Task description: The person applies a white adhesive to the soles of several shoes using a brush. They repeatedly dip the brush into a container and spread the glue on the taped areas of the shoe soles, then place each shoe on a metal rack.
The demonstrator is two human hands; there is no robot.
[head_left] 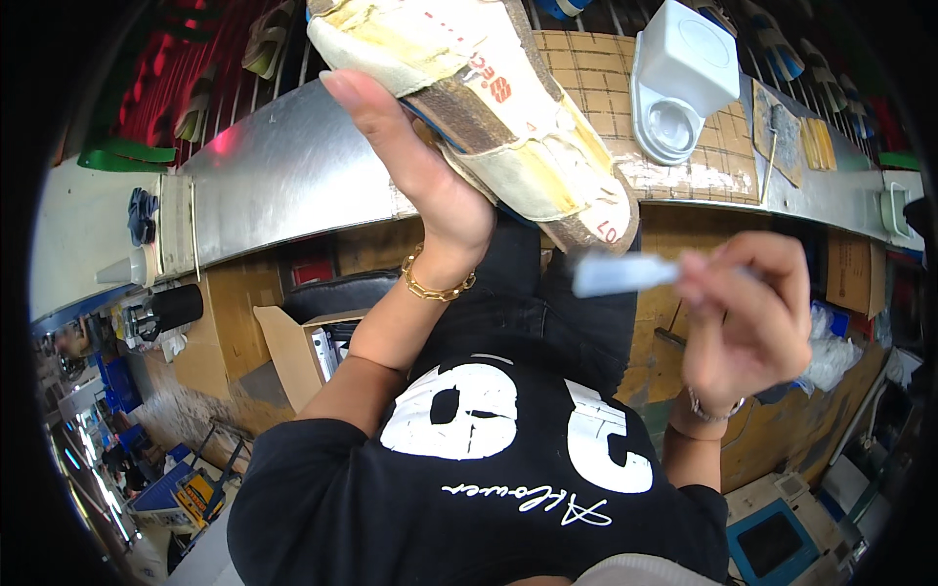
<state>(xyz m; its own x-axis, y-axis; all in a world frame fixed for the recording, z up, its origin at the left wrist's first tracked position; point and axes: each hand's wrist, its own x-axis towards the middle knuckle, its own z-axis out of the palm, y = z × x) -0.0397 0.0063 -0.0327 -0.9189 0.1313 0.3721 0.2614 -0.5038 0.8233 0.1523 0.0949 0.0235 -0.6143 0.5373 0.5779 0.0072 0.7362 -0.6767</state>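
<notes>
In my left hand (430, 171) lies a shoe in the making (542, 161), turned sole side up. Cream fabric edges are folded over its brown insole, which has red print. The thumb presses along the shoe's left side, and the other fingers are hidden beneath it. My right hand (752, 317) pinches a small pale-blue brush (625, 274) between thumb and fingers. Motion blurs that brush. Its dark tip is close to the shoe's near end; whether they touch I cannot tell.
A white container with a round cup (684, 59) stands on a cardboard mat (718, 181) on the metal bench (283, 161). Yellow strips (819, 145) lie at the right. Racks of shoes (269, 39) run along the far side. An opened cardboard box (293, 356) sits below the bench.
</notes>
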